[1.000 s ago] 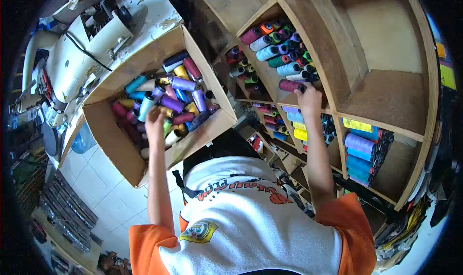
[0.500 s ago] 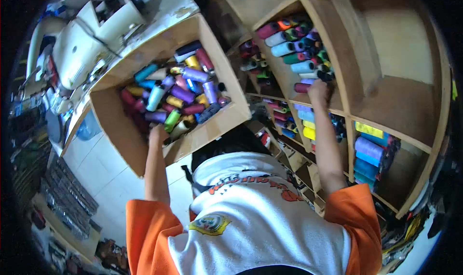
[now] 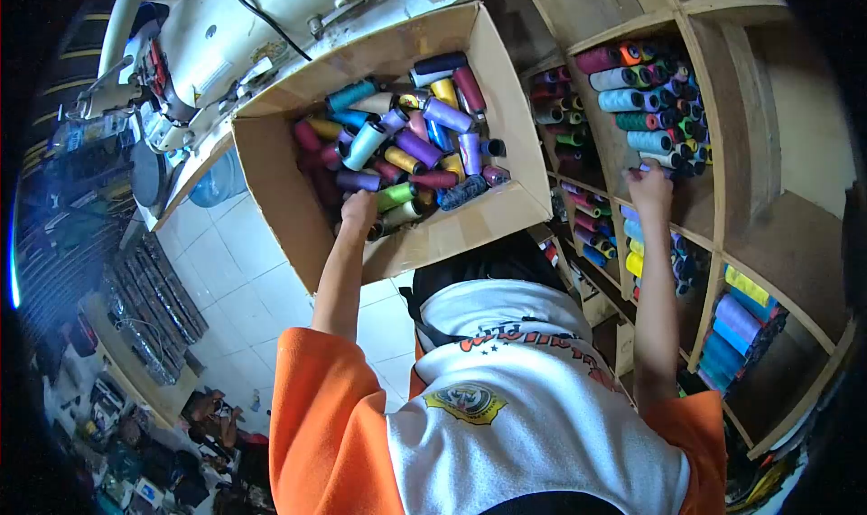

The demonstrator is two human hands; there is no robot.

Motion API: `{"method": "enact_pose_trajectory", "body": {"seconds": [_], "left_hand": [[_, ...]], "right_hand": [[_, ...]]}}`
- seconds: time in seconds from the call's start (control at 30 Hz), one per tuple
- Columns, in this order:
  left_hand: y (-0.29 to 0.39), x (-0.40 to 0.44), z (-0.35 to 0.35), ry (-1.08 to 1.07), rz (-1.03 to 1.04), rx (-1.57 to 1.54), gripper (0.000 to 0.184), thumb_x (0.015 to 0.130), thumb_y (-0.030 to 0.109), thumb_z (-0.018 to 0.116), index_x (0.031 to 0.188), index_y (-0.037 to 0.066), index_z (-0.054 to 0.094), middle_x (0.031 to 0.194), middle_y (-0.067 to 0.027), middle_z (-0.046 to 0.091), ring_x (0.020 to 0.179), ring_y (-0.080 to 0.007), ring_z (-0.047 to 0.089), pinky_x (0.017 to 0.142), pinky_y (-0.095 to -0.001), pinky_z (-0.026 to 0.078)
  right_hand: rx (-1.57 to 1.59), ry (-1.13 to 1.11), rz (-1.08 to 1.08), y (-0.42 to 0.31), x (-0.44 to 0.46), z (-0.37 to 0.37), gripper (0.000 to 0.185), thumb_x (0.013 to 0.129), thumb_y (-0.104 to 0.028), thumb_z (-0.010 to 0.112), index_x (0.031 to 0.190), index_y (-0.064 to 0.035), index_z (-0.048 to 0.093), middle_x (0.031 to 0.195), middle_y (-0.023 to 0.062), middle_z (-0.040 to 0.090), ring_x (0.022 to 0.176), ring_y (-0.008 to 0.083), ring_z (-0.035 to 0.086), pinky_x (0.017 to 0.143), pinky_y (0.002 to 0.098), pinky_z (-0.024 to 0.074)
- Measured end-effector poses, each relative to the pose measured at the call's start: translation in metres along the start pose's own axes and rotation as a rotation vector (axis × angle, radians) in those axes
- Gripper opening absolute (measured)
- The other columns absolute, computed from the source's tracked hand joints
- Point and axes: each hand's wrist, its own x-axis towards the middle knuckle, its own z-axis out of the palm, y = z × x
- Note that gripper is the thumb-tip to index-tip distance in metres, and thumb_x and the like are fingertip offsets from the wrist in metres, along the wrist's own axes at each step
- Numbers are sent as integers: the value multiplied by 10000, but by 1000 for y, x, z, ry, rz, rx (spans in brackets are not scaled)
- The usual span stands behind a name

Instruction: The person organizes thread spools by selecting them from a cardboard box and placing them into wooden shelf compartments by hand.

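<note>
Colourful thread spools (image 3: 419, 148) on both sides of me

My left hand (image 3: 359, 210) is curled inside the open brown cardboard box (image 3: 501, 215), by a lime-green spool (image 3: 396, 195). My right hand (image 3: 648, 188) is bunched narrow at spools in the wooden shelf unit (image 3: 786, 235). Can't tell if either's gripping. Past the box: chunky white sewing machine (image 3: 212, 37).
</note>
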Motion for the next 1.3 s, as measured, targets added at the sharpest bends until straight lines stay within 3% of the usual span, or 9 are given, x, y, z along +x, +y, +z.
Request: {"method": "enact_pose_trajectory", "body": {"seconds": [0.23,0.47,0.57,0.63,0.83,1.0,1.07,1.13,1.3], "left_hand": [[-11,-29,-58,233,121,-81,252,800,135,569,1019,11,558,809,-207,647,744,-358,652,631,-442,541],[55,-150,-192,537,275,-363,479,740,144,679,1172,33,506,936,-206,627,818,-386,617,660,-459,495],[92,-178,-226,577,333,-406,529,737,163,699,1213,47,502,970,-199,627,832,-376,620,656,-431,507],[114,-183,-225,594,362,-424,550,738,180,710,1232,58,500,1000,-206,623,841,-369,625,647,-411,518],[163,-179,-234,497,507,-716,640,730,143,726,1308,93,455,958,-161,657,838,-301,658,716,-379,529],[155,-170,-227,291,388,-1540,532,789,12,636,1291,3,459,1017,-77,627,926,-116,577,832,-251,458],[147,-165,-226,250,431,-1748,457,819,9,596,1258,-16,473,1032,-96,614,915,-143,596,807,-292,514],[145,-163,-226,187,491,-1961,398,845,39,571,1225,-28,477,1051,-120,599,909,-209,620,748,-422,578],[144,-167,-220,132,449,-2121,366,878,73,543,1218,-33,461,1059,-145,596,929,-259,627,726,-470,579]], "right_hand": [[335,98,-233,-69,-25,-10,432,760,-252,696,1122,-61,558,929,151,666,837,321,645,721,397,505],[699,-383,-614,-157,-91,-43,576,744,-183,741,1242,-38,490,911,110,644,719,161,628,654,297,514],[964,-324,-789,-161,-103,-40,603,755,-190,744,1268,-47,462,984,93,614,797,135,613,680,265,519],[985,-510,-619,-149,-106,-41,523,775,-162,722,1234,-38,503,965,83,637,823,127,622,719,264,520],[1067,-270,-334,-76,-110,-78,439,800,-115,686,1208,-27,549,959,75,664,811,90,629,723,232,499],[440,341,-200,6,-72,-73,477,791,-256,693,1133,48,557,995,210,617,864,276,626,699,364,492],[227,341,-143,23,-46,-60,455,800,-261,654,1127,41,563,993,258,604,903,381,597,770,421,484],[96,370,-136,48,-9,-24,428,782,-271,673,1093,12,593,958,250,613,852,376,620,727,427,499],[65,76,168,58,40,-8,381,769,-284,679,995,18,626,970,272,611,941,398,594,820,459,483]]}}
